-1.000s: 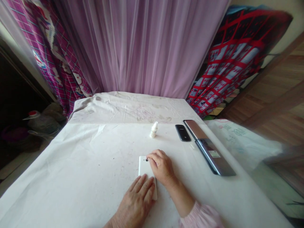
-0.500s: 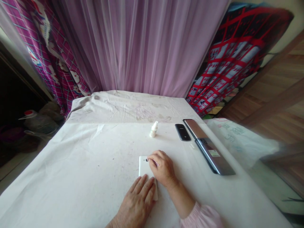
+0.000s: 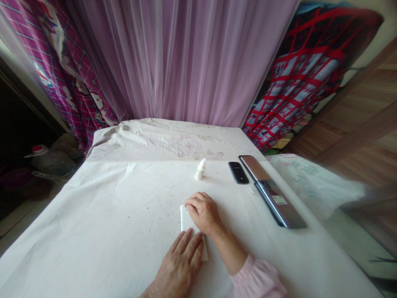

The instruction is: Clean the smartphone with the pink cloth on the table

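A white phone [image 3: 185, 221] lies on the cloth with its back up, its lower half mostly covered. My left hand [image 3: 180, 260] rests flat across that lower half, fingers stretched out. At the phone's top end is my right hand [image 3: 203, 212], its fingers pinched together over the area of the camera lens, which is now hidden. Whatever the pinch holds, if anything, is too small or too covered to make out. Beyond the hands a small white dropper bottle [image 3: 200, 169] stands upright on the table.
To the right lie a small dark phone [image 3: 238, 173], a longer bronze phone [image 3: 250, 165] and a large grey phone [image 3: 281, 205] with a label. Small white pieces [image 3: 252, 190] lie beside them. White cloth covers the table [image 3: 93, 223]; a purple curtain [image 3: 186, 62] hangs behind.
My right hand has slid a little left and up along the phone's top, covering the camera lens. The phone has turned very slightly; my left hand stays on it.
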Motion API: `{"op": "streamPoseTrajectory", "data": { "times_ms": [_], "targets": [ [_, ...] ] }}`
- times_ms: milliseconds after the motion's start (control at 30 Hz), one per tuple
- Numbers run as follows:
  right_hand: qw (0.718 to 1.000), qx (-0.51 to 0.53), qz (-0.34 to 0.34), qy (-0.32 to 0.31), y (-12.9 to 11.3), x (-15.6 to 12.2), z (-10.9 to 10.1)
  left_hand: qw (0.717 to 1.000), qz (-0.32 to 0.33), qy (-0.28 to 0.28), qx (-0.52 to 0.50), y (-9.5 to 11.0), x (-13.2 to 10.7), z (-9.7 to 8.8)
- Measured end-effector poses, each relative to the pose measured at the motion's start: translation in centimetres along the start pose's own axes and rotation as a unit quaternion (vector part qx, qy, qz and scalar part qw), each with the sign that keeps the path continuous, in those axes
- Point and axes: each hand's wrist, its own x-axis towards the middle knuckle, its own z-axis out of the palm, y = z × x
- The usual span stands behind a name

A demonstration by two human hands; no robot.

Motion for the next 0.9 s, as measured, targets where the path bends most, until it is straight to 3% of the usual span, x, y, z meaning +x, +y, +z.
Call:
{"op": "streamPoseTrajectory", "data": {
  "times_ms": [267,900],
  "targets": [
    [0.998,-0.032,-0.007,-0.045,-1.3,0.9,0.0,1.0,-0.02,-0.005,-0.016,0.2,0.2,-0.1],
    [0.998,-0.013,0.056,-0.008,2.0,-1.1,-2.4,0.999,-0.036,0.007,-0.031,0.4,0.5,-0.5]
  ]
}}
